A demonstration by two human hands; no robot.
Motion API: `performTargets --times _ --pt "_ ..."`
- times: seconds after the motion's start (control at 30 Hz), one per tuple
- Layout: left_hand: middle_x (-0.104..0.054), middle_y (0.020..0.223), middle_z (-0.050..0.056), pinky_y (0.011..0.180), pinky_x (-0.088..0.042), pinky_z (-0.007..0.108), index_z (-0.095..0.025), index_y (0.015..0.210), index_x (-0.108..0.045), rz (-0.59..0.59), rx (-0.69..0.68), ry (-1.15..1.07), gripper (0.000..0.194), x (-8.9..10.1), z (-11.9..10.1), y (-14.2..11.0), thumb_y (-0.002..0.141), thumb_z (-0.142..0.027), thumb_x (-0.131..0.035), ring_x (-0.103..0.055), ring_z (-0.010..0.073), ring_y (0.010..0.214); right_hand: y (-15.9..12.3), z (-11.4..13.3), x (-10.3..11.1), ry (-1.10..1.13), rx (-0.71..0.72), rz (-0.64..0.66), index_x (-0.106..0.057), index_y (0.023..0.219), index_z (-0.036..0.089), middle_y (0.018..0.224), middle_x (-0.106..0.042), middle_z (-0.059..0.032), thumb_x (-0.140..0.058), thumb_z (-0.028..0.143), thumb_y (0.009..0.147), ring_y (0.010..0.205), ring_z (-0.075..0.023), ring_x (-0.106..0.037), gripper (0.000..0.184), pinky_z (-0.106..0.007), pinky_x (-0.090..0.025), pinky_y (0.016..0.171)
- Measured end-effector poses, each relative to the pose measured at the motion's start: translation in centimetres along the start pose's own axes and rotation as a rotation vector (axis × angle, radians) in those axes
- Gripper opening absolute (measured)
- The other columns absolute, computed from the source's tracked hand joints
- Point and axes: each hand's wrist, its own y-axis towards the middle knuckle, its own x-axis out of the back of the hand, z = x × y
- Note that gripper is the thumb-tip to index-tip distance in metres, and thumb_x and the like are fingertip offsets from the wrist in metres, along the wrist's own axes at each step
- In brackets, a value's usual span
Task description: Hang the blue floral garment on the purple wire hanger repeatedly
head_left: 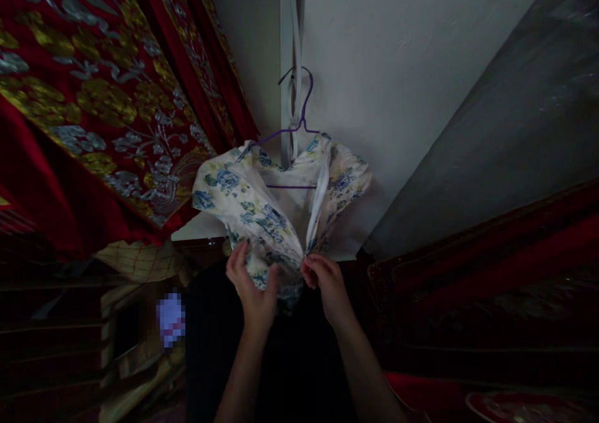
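Observation:
A white dress with blue and green flowers hangs on a purple wire hanger, its front open in a V down to the waist. At the bottom of the opening, my right hand pinches the zipper with thumb and fingers. My left hand is at the dress's lower left side, thumb and fingers apart and curved around the cloth, slightly blurred. The lower part of the dress is dark and partly hidden behind my hands.
Red cloth embroidered in gold and silver hangs at the left. The hanger's hook is on a white strap along the pale wall. Dark red fabric lies at the right, a wooden rack at lower left.

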Motion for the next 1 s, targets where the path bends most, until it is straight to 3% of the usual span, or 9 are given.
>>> performTargets --times 0.07,0.13,0.27,0.37,0.5,0.7,0.8,0.9,1.0 --pt "-0.055 0.141 0.015 0.118 -0.033 0.048 -0.023 0.136 -0.055 0.253 -0.084 -0.048 0.053 -0.9 -0.2 -0.2 0.086 -0.029 -0.07 -0.047 0.0311 0.137 0.0 0.2 -0.1 -0.033 -0.007 0.057 -0.061 0.055 0.018 0.05 -0.048 0.0017 -0.064 0.041 0.073 0.048 -0.0107 -0.039 0.029 -0.025 -0.028 0.048" --pt "-0.063 0.129 0.013 0.108 -0.043 0.043 -0.023 0.129 -0.059 0.395 -0.045 -0.159 0.04 -1.8 -0.7 -0.4 0.089 -0.027 -0.062 -0.058 0.0289 0.123 -0.1 0.4 -0.2 -0.083 -0.011 0.113 -0.061 0.054 0.018 0.047 -0.047 0.0021 -0.063 0.04 0.073 0.046 -0.0103 -0.039 0.029 -0.025 -0.028 0.048" --pt "-0.069 0.09 0.004 0.08 -0.05 0.033 -0.023 0.099 -0.065 0.421 0.105 -0.241 0.012 -2.7 -1.7 -0.8 0.092 -0.029 -0.058 -0.066 0.0235 0.086 -0.7 0.8 -0.2 -0.139 -0.027 0.199 -0.06 0.056 0.018 0.039 -0.041 0.0049 -0.06 0.044 0.079 0.039 -0.0084 -0.033 0.035 -0.024 -0.025 0.044" --pt "-0.066 0.079 0.002 0.074 -0.048 0.031 -0.023 0.088 -0.064 0.423 0.121 -0.235 0.011 -2.6 -1.9 -1.2 0.094 -0.031 -0.057 -0.063 0.0213 0.077 -0.9 1.3 0.0 -0.096 -0.071 0.198 -0.064 0.06 0.017 0.039 -0.043 0.0044 -0.061 0.047 0.079 0.036 -0.0086 -0.034 0.035 -0.023 -0.024 0.042" --pt "-0.063 0.078 0.002 0.07 -0.047 0.03 -0.023 0.082 -0.062 0.468 0.145 -0.212 0.018 -2.5 -1.4 -1.7 0.096 -0.032 -0.056 -0.062 0.0199 0.074 0.9 3.8 0.0 0.001 -0.048 0.123 -0.067 0.062 0.016 0.039 -0.043 0.0048 -0.066 0.048 0.073 0.036 -0.0077 -0.032 0.034 -0.023 -0.022 0.04" --pt "-0.057 0.076 0.002 0.066 -0.045 0.029 -0.023 0.077 -0.057 0.539 0.184 -0.216 0.024 -4.2 0.1 -2.9 0.096 -0.037 -0.055 -0.057 0.0195 0.074 8.7 12.7 -1.5 0.127 0.198 0.133 -0.063 0.061 0.016 0.039 -0.036 0.0076 -0.067 0.037 0.075 0.038 -0.0053 -0.026 0.025 -0.022 -0.017 0.039" --pt "-0.053 0.07 0.0 0.064 -0.042 0.03 -0.023 0.075 -0.054 0.614 0.212 -0.259 0.027 -5.0 0.3 -3.3 0.095 -0.04 -0.057 -0.052 0.0181 0.067 10.8 16.2 -2.5 0.176 0.261 0.149 -0.064 0.065 0.015 0.042 -0.036 0.0086 -0.064 0.031 0.079 0.037 -0.0048 -0.024 0.021 -0.022 -0.016 0.039" --pt "-0.053 0.07 -0.001 0.066 -0.043 0.03 -0.023 0.076 -0.054 0.7 0.203 -0.284 0.024 -4.9 -0.6 -1.8 0.094 -0.038 -0.059 -0.053 0.0178 0.067 10.0 16.7 -2.8 0.134 0.372 0.122 -0.066 0.068 0.016 0.044 -0.043 0.0067 -0.062 0.032 0.083 0.038 -0.0053 -0.032 0.023 -0.021 -0.02 0.04" --pt "-0.063 0.087 0.002 0.08 -0.047 0.032 -0.024 0.095 -0.06 0.707 0.125 -0.311 0.01 -4.0 -2.7 1.8 0.092 -0.033 -0.064 -0.06 0.0195 0.083 7.8 15.3 -2.2 0.088 0.435 0.092 -0.067 0.069 0.016 0.045 -0.049 0.0045 -0.061 0.033 0.083 0.039 -0.0062 -0.038 0.023 -0.021 -0.022 0.04"
